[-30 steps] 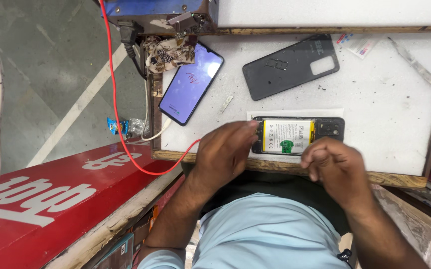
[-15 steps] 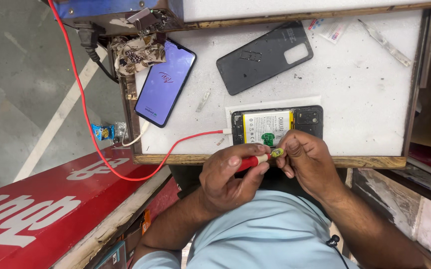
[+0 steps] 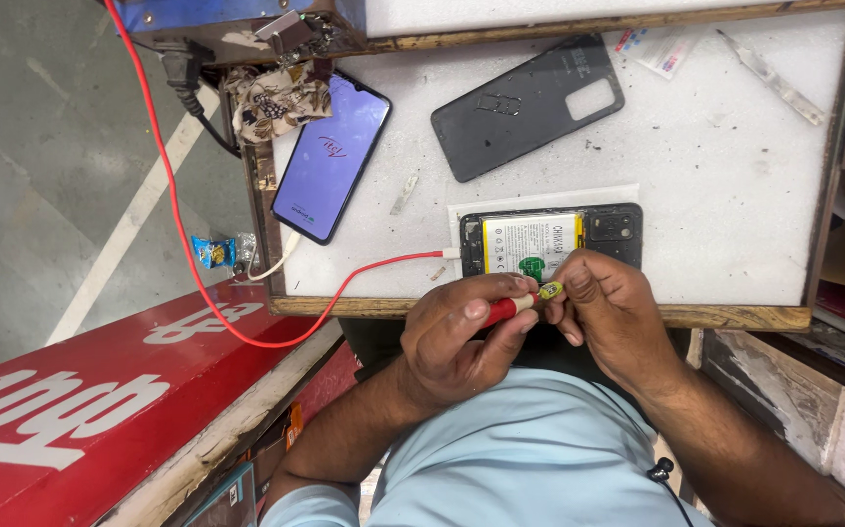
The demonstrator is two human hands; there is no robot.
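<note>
- My left hand, low in the middle of the frame, has its fingers curled tight round a red-handled screwdriver, gripping it along the handle.
- My right hand sits just beside it, with its fingers pinched closed on the yellow-green tip end of that screwdriver.
- Both hands meet at the near edge of the desk, right below the opened phone.
- The opened phone lies face down, centre of the frame, its yellow-labelled battery showing, on a pale sheet.
- A red cable runs from its left end and loops off the desk towards the upper left.
- A dark back cover lies above it, well apart.
- Another phone, screen lit purple, lies tilted at the desk's left edge.
- Metal tweezers lie in the upper right.
</note>
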